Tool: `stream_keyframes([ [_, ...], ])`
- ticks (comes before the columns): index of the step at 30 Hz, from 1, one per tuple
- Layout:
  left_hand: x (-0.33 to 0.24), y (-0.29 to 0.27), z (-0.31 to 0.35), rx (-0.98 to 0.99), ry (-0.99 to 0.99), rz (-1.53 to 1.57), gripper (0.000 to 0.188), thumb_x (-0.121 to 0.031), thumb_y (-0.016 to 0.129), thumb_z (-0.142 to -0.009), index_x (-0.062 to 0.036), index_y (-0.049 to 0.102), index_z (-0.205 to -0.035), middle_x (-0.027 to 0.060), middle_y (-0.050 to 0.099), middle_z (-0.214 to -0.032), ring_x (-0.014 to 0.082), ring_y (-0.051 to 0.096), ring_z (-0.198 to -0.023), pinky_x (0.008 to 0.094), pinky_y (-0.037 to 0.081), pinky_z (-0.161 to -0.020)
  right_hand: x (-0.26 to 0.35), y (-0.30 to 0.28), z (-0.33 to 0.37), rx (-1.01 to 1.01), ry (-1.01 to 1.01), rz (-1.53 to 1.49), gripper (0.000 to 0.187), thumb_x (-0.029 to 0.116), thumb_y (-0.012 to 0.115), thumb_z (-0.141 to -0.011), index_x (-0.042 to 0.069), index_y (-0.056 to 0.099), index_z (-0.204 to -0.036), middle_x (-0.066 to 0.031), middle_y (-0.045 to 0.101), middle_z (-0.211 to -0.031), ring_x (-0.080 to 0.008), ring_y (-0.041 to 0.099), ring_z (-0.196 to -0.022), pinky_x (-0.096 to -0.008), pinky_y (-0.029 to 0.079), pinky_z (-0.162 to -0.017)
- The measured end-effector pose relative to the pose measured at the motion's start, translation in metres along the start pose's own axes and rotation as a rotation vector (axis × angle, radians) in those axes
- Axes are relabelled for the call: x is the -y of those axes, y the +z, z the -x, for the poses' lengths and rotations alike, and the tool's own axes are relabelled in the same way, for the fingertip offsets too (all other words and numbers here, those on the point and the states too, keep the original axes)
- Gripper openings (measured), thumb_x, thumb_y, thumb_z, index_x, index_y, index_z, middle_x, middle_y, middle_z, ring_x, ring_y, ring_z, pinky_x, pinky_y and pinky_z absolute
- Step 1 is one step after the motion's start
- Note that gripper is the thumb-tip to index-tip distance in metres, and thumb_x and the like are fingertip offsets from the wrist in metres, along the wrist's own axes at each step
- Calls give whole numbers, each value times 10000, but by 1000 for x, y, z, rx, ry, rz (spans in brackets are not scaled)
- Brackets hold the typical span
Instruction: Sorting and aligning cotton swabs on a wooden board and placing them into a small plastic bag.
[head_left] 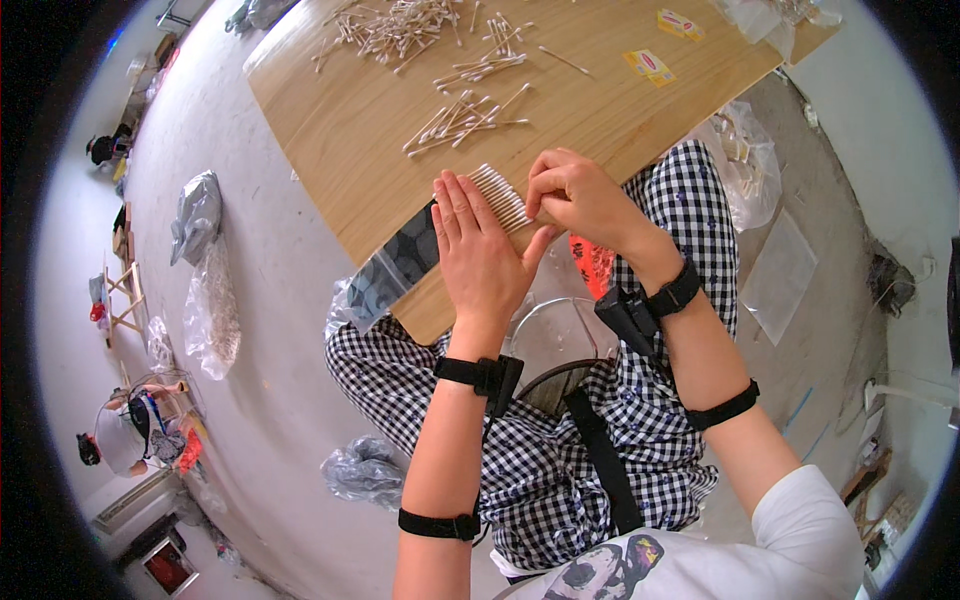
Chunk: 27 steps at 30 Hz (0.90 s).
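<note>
A row of cotton swabs (497, 192) lies side by side near the close edge of the wooden table (350, 150). My left hand (477, 240) rests flat along the row's left side, fingers stretched out together and thumb apart. At the row's right end is my right hand (580, 200), its fingers curled in and their tips touching or close to the swab ends. Whether it pinches a swab I cannot make out. Under and left of my left hand lies a dark patterned zip bag (408, 256) with a clear edge.
Farther up the table are a loose group of swabs (465, 122) and a large heap of swabs (400, 28). Yellow-and-white labels (650, 67) lie at right. A clear bag (745, 165) hangs by the table's right side. Another person (135, 430) sits at far left.
</note>
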<state>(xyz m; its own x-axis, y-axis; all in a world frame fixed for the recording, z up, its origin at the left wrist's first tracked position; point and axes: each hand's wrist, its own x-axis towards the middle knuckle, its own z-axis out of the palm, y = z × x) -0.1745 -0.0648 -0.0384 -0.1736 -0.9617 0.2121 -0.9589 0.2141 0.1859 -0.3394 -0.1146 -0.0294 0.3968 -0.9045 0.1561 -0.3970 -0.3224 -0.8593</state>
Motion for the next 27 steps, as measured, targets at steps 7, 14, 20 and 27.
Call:
stream_keyframes([
  [7, -1, 1, 0, -7, -1, -7, 1044, -642, 557, -842, 158, 226, -1426, 324, 225, -1509, 406, 199, -1436, 458, 182, -1172, 2, 1, 0, -14, 3, 46, 83, 30, 600, -734, 21, 680, -715, -77, 606, -840, -217, 587, -861, -324, 486, -772],
  [14, -1, 0, -1, -2, -14, 10, 1056, -659, 544, -843, 158, 217, -1428, 322, 218, -1512, 404, 191, -1439, 455, 177, -1173, -2, 2, -1, -75, 20, -10, 101, 7, 590, -744, 30, 686, -720, -71, 613, -829, -218, 585, -858, -318, 477, -766],
  [20, -2, 0, -1, -12, -8, 7, 1064, -670, 537, -841, 162, 221, -1425, 324, 222, -1510, 405, 195, -1437, 455, 182, -1171, -3, 5, -2, -105, -34, 79, 108, 11, 597, -753, 47, 693, -721, -57, 616, -824, -217, 581, -853, -321, 470, -768],
  [27, -2, -1, -2, 3, -3, -3, 1057, -664, 540, -842, 166, 232, -1419, 329, 215, -1509, 407, 190, -1438, 452, 171, -1174, 0, 3, -1, -86, -62, 106, 104, 13, 594, -758, 44, 682, -712, -57, 622, -815, -217, 581, -854, -323, 476, -782],
])
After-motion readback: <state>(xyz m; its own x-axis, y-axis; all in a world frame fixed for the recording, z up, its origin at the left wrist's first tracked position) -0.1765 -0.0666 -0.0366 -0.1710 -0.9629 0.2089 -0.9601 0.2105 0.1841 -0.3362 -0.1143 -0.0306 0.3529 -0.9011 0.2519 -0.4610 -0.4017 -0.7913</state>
